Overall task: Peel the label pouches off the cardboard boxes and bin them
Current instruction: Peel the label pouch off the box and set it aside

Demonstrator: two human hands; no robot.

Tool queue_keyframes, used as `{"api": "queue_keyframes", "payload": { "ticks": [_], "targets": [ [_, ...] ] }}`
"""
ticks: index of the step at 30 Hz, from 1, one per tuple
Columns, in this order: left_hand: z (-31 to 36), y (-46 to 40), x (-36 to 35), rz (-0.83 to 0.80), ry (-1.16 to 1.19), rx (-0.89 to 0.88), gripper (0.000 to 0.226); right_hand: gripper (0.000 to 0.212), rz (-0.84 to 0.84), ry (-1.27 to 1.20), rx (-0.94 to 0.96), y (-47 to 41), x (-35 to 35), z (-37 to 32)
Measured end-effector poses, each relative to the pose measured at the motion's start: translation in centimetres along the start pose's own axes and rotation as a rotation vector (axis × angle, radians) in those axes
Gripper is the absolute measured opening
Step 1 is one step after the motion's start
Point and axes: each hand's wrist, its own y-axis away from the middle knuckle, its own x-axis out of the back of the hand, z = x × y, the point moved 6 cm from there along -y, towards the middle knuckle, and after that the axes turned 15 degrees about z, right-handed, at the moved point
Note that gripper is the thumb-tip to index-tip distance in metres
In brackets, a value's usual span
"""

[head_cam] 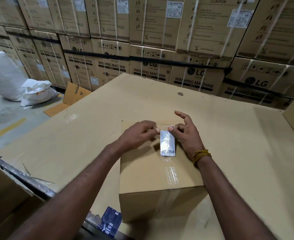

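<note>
- Both hands work mid-frame: my left hand (139, 131) and right hand (186, 130) pinch the pouch's (167, 143) top edge.
- Pouch lies on the box (148, 170).

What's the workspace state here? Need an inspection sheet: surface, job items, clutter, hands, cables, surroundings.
Surface: large flat cardboard sheet serving as the worktop, with scuffs and tape residue.
Job's things: small cardboard box taped shut; label pouch on its top, far edge being worked, rest looks stuck down.
Clutter: dark printed item at the near edge, partly hidden.
Hands: left hand and right hand both pinch at the pouch's far edge; yellow band on the right wrist.
Cables: nothing seen.
Surroundings: stacked washing machine cartons behind; white sacks and a loose carton flap on the floor. No bin seen.
</note>
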Motion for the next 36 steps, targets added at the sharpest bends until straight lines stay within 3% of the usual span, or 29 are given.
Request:
{"api": "queue_keyframes", "payload": {
  "ticks": [3,6,16,18,21,23,29,33,36],
  "targets": [
    [0.9,0.6,-1.5,-0.042,0.027,-0.028,0.041,0.057,0.026,-0.037,0.004,-0.1,0.1,-0.2],
    [1.5,0.8,-2.3,-0.025,0.026,-0.032,0.02,0.053,0.103,-0.063,0.009,-0.2,0.6,-0.5],
    [0.6,-0.1,-0.6,0.149,0.31,0.262,0.023,0.039,0.205,0.122,-0.028,-0.3,0.8,0.3],
    [-0.1,-0.9,0.5,0.229,0.342,0.315,0.023,0.039,0.143,0.282,0.018,0.4,0.4,-0.4],
    [-1.1,-2.0,1.9,0.327,0.397,0.376,0.023,0.051,-0.176,0.76,0.165,2.9,-1.9,-1.4],
    [-1.6,-2.4,2.4,0.369,0.4,0.383,0.025,0.062,-0.33,0.952,0.155,5.3,-2.3,-1.3],
    [-1.8,-2.3,1.6,0.441,0.406,0.36,0.014,0.097,-0.514,1.08,0.1,11.9,-2.0,-2.6],
    [-1.8,-2.6,1.6,0.515,0.312,0.351,0.013,0.078,-0.496,1.095,0.084,8.1,-2.8,-1.4],
    [-1.4,-2.8,1.1,0.527,0.206,0.32,0.017,0.078,-0.437,1.115,0.075,4.9,-3.7,-0.6]
  ]
}}
